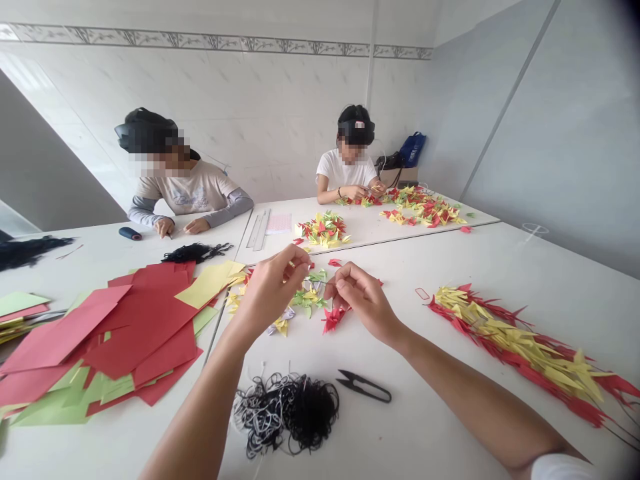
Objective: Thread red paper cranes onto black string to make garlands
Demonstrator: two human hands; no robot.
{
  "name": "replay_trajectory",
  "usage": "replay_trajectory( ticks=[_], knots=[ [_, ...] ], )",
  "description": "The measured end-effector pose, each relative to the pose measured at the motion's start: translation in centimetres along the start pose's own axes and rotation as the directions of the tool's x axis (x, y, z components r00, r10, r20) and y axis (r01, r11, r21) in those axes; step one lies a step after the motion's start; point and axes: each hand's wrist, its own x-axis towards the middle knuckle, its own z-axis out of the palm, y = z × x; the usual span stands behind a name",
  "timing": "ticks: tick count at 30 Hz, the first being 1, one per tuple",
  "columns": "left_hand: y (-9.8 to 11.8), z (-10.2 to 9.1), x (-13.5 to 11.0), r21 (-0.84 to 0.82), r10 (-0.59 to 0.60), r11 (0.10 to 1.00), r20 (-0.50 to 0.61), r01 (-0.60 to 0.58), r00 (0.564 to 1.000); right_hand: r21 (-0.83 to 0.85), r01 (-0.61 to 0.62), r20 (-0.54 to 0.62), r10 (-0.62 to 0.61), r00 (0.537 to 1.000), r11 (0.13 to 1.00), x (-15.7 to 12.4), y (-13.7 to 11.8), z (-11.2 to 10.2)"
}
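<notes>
My left hand is raised over the white table, fingers pinched at a small folded paper piece. My right hand is pinched on a thin thread or wire, with a red folded paper piece hanging below it. Between and behind the hands lies a small heap of green, yellow and red folded pieces. A tangle of black and white thread and black thread snips lie near my forearms.
Red, yellow and green paper sheets are spread at the left. A long red and yellow strung garland lies at the right. Two other people sit at the far side, with more folded pieces and a larger heap before them.
</notes>
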Motion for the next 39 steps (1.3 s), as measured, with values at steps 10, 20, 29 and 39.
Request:
replay_trajectory(
  ticks=[10, 20, 29, 39],
  knots=[
    [-0.6, -0.4, 0.0, -0.031, 0.031, 0.999, -0.01, -0.031, 0.999, -0.057, 0.034, 0.054, -0.031, 0.998, 0.998, -0.4, -2.6, -1.6],
    [-1.1, 3.0, 0.6, 0.055, 0.076, 0.995, 0.146, -0.085, 0.986, -0.548, -0.185, -0.249, 0.052, 0.967, 0.816, -10.1, -3.3, -8.2],
    [-2.7, 12.8, 2.6, -0.025, 0.397, 0.903, 0.435, -0.43, 0.808, -0.325, -0.439, -0.644, 0.143, 0.751, 0.838, -22.0, -0.7, -14.3],
    [-3.0, 18.7, 6.5, 0.117, 0.455, 0.808, 0.497, -0.577, 0.739, -0.013, -0.326, -0.799, 0.186, 0.572, 0.945, -27.2, 0.3, -15.1]
  ],
)
